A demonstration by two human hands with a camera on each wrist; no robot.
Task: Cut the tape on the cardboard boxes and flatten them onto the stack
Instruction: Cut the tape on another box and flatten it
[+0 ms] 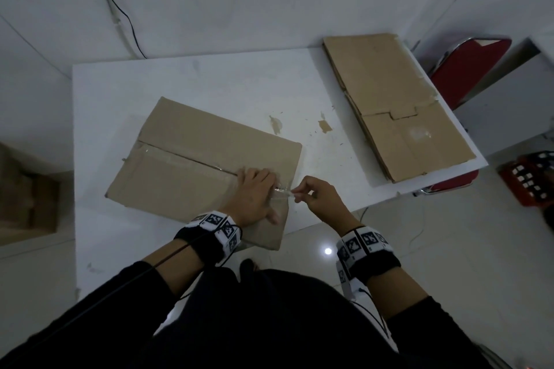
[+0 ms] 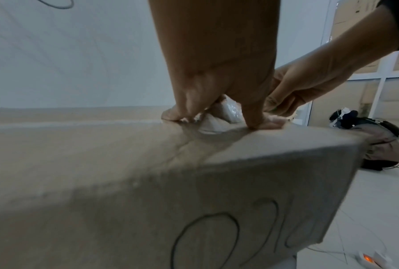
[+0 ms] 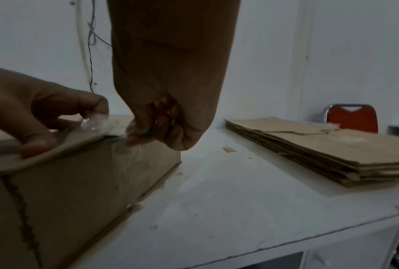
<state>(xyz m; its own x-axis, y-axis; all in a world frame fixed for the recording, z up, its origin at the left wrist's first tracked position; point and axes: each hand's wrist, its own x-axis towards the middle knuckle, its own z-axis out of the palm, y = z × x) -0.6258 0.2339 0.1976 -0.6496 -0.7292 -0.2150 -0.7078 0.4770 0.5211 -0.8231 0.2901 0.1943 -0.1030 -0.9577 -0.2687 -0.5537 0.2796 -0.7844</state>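
Note:
A closed cardboard box (image 1: 195,159) lies on the white table (image 1: 180,75), with clear tape (image 1: 284,191) along its top seam. My left hand (image 1: 263,186) presses its fingertips on the box top (image 2: 102,163) near the right end of the seam, beside the lifted tape (image 2: 228,112). My right hand (image 1: 296,196) pinches the loose tape end (image 3: 95,123) just past the box's right edge (image 3: 78,182). A small green item shows between the right hand's fingers (image 3: 148,133); what it is cannot be made out. The stack of flattened boxes (image 1: 395,105) lies at the table's right.
Scraps of tape and cardboard (image 1: 325,126) dot the table between box and stack (image 3: 320,151). A red chair (image 1: 467,69) stands behind the stack. More cardboard boxes (image 1: 24,189) sit on the floor at left, a red crate (image 1: 530,180) at right. A cable (image 1: 120,9) runs down the wall.

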